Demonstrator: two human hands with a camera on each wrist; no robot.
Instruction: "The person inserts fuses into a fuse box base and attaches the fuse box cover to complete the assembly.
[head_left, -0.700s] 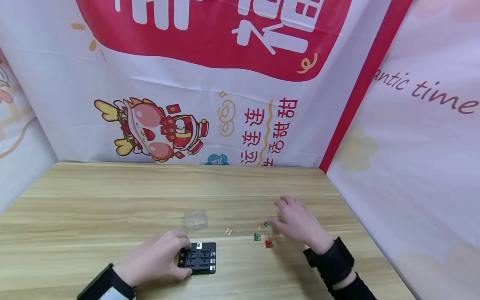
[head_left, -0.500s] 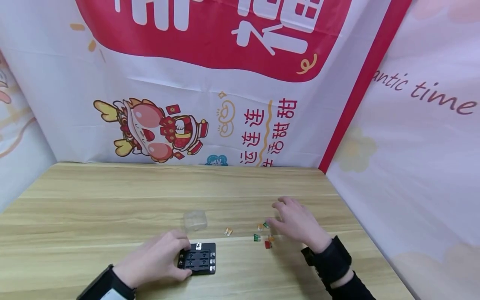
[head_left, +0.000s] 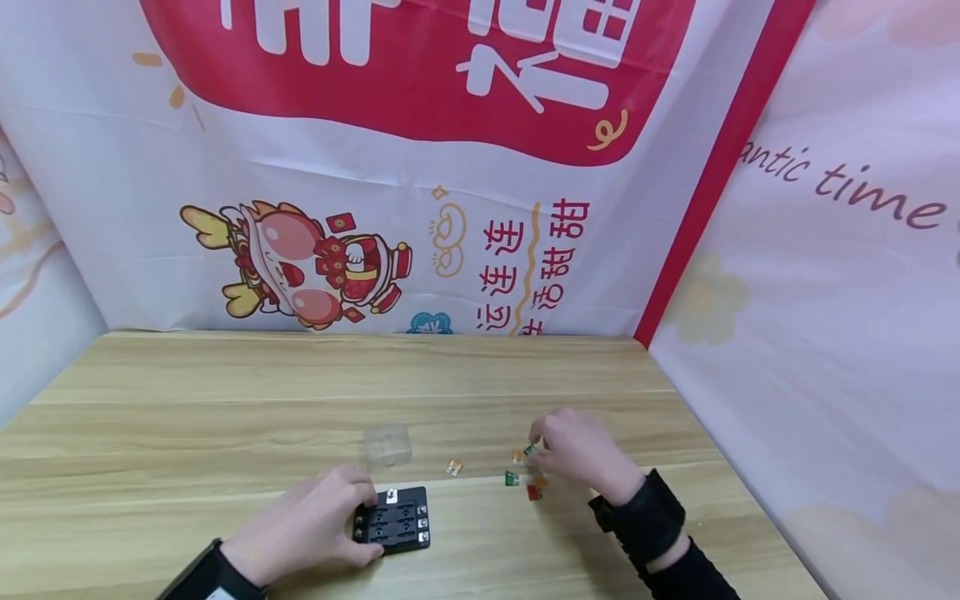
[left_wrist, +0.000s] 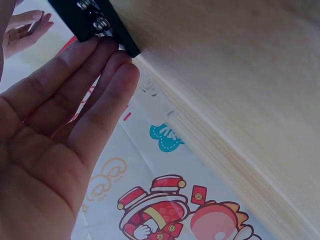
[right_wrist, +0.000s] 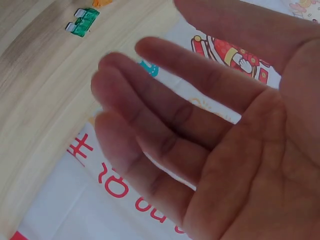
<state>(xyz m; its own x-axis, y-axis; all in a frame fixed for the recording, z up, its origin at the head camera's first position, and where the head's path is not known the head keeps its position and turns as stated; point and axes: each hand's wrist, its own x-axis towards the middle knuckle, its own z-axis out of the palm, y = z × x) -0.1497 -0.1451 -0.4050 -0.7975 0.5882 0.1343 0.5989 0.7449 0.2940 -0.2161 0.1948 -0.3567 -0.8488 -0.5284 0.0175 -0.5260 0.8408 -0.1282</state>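
Note:
My left hand point(head_left: 307, 521) grips the left end of a black fuse block point(head_left: 397, 521), thumb at the near edge and fingers at the far one. The left wrist view shows fingertips against the dark block point(left_wrist: 80, 20), beside its metal screws. My right hand point(head_left: 581, 450) reaches over a small group of blade fuses, thumb and index finger apart on either side of a green fuse point(head_left: 530, 450). Its fingers are loosely bent in the right wrist view, and a green fuse point(right_wrist: 85, 22) lies on the table beyond them. Close by are an orange fuse point(head_left: 518, 458), another green fuse point(head_left: 512, 479) and a red fuse point(head_left: 534, 492).
A clear plastic cover point(head_left: 387, 446) stands behind the fuse block. One orange fuse point(head_left: 454, 467) lies by itself between the block and the group. The wooden table point(head_left: 225, 417) ends at a printed cloth backdrop point(head_left: 300, 167).
My right hand has moved slightly left and down, its thumb and index finger coming in around the green fuse. The left hand keeps its grip on the fuse block; the head view has shifted a little.

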